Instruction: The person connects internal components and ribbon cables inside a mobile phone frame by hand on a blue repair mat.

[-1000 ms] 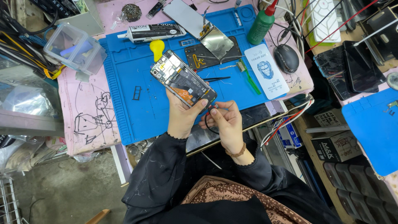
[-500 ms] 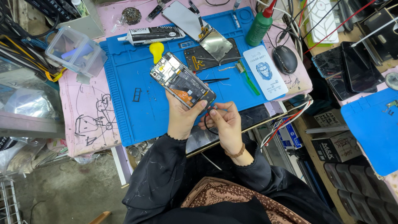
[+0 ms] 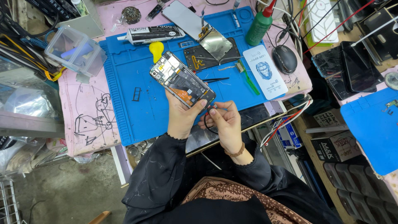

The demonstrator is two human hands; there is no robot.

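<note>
Blue is the silicone work mat that covers most of the pink table, and above its front edge the person holds an opened phone with the back cover off, so the inner boards are visible. The left hand is closed around the lower end of the phone, with the thumb lying on its edge. The right hand is just beside it, its fingers pinched together on a small part at the corner of the phone; what this part is I cannot tell. A thin black cable loops below the two hands. On the mat behind the phone lie black tweezers, a green brush, a yellow pick and a glue tube. A green bottle stands near a black mouse.
</note>
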